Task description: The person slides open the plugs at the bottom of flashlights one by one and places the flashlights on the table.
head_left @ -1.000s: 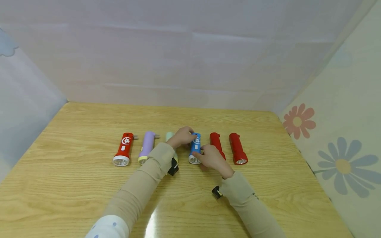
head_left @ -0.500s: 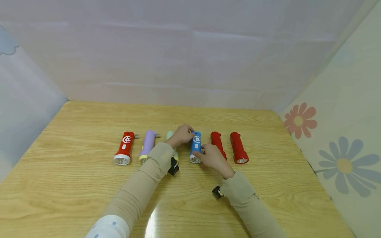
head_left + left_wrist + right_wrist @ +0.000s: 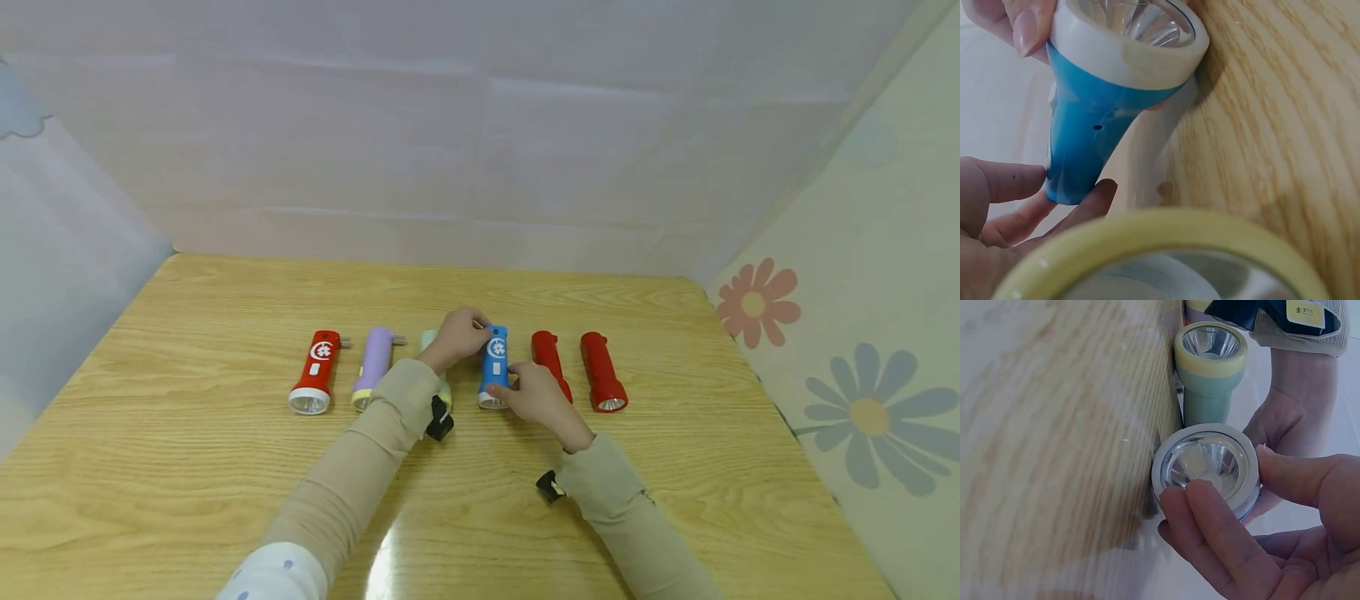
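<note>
A blue flashlight [image 3: 496, 348] with a white head lies between both hands, its lens facing the person. My left hand [image 3: 456, 337] pinches its narrow tail end; the left wrist view shows thumb and fingers around the blue tail [image 3: 1075, 178]. At the head end, my right hand [image 3: 536, 395] holds the white rim. In the right wrist view the thumb touches the rim and fingertips lie across the lens [image 3: 1207, 456]. A mint-green flashlight [image 3: 1207, 403] with a pale yellow head lies beside the blue one, partly hidden under the left hand and wrist in the head view.
Left in the row lie a red flashlight [image 3: 315, 371] with a white head and a purple flashlight [image 3: 375, 358], prongs sticking out. Two all-red flashlights lie right, one [image 3: 547, 354] partly behind the right hand, the other [image 3: 600, 367] farther out. A pale curtain [image 3: 480, 167] hangs behind the wooden table [image 3: 187, 483].
The blue flashlight's tail has shifted slightly toward the back with my left hand. My right hand stays at its head. The other flashlights keep their places; the head view tilts slightly.
</note>
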{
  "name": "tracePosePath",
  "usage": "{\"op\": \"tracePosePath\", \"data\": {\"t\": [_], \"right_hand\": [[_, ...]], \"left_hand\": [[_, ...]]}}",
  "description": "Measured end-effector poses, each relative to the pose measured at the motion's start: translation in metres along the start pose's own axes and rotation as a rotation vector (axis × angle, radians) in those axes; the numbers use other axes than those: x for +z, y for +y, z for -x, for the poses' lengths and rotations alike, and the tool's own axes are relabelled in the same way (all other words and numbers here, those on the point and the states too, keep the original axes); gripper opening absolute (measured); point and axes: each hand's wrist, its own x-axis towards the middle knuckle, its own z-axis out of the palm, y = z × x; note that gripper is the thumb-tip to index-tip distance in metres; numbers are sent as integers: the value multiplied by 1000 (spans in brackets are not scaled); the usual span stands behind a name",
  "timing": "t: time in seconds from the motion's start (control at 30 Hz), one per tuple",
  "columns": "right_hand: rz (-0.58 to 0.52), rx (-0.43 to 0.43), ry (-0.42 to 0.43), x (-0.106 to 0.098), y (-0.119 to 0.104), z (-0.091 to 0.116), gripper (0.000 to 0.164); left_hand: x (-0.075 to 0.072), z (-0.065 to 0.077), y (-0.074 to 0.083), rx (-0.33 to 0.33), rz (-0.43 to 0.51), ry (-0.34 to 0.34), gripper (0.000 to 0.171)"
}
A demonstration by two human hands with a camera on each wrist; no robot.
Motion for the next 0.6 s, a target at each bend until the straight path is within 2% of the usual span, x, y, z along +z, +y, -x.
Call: {"op": "tracePosePath", "data": {"t": [0.27,0.47,0.6], "right_hand": [[-2,5,9,0,2,0,40],[-4,19,7,-1,2,-1,41],[-1,15,7,-2,3,-1,39]], "left_hand": [[0,2,0,31,54,42,19],[0,3,2,40,124,50,18],[0,3,3,49,138,55,17]]}}
